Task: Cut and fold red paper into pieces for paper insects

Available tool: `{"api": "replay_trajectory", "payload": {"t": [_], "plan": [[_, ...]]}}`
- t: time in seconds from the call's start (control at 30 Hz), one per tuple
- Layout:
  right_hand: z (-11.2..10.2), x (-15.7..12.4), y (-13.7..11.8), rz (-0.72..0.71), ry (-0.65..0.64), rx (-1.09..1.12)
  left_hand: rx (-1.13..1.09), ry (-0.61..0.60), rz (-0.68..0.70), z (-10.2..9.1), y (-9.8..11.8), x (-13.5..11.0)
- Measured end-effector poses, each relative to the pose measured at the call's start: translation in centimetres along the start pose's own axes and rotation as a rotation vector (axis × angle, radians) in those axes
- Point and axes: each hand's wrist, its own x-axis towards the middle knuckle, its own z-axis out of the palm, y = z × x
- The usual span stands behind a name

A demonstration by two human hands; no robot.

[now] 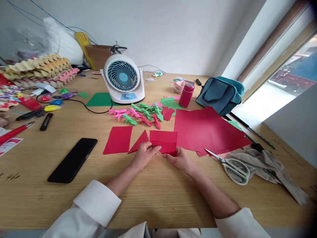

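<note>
Between my two hands is a piece of red paper with a crease running across it, held just above the wooden table. My left hand pinches its lower left part between thumb and fingers. At the lower right corner, my right hand grips the same paper, with its thumb in front. A red paper triangle lies just beyond my left hand, beside a red paper rectangle. Larger red sheets are spread to the right. Scissors with pale handles lie right of my right hand, closed or nearly so.
Behind the paper lie several green, pink and red paper cut-outs. A white fan, a red bottle and a teal bag stand farther back. A black phone lies at left, gauzy cloth at right.
</note>
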Motion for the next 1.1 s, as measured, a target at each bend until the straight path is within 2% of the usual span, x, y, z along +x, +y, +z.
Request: {"api": "replay_trajectory", "payload": {"t": [0.33,0.47,0.73,0.93,1.03,1.1], "plan": [[-0.4,-0.2,0.1,0.048,-0.004,-0.038,-0.015,0.105,0.070,-1.1,0.4,0.5],[-0.6,-0.2,0.1,0.049,-0.006,-0.010,-0.023,0.117,0.078,-0.8,0.6,0.2],[-0.3,-0.1,0.0,0.062,0.069,-0.005,-0.008,0.133,0.088,0.0,0.7,-0.4],[-0.7,-0.1,0.2,0.043,-0.019,0.001,-0.035,0.223,0.137,-0.9,0.7,0.1],[-0.8,0.0,0.4,0.025,-0.070,0.019,-0.102,0.285,0.119,-1.1,0.9,0.4],[-0.6,-0.1,0.3,0.034,-0.067,0.022,-0.149,0.280,0.085,-1.0,1.0,0.4]]}}
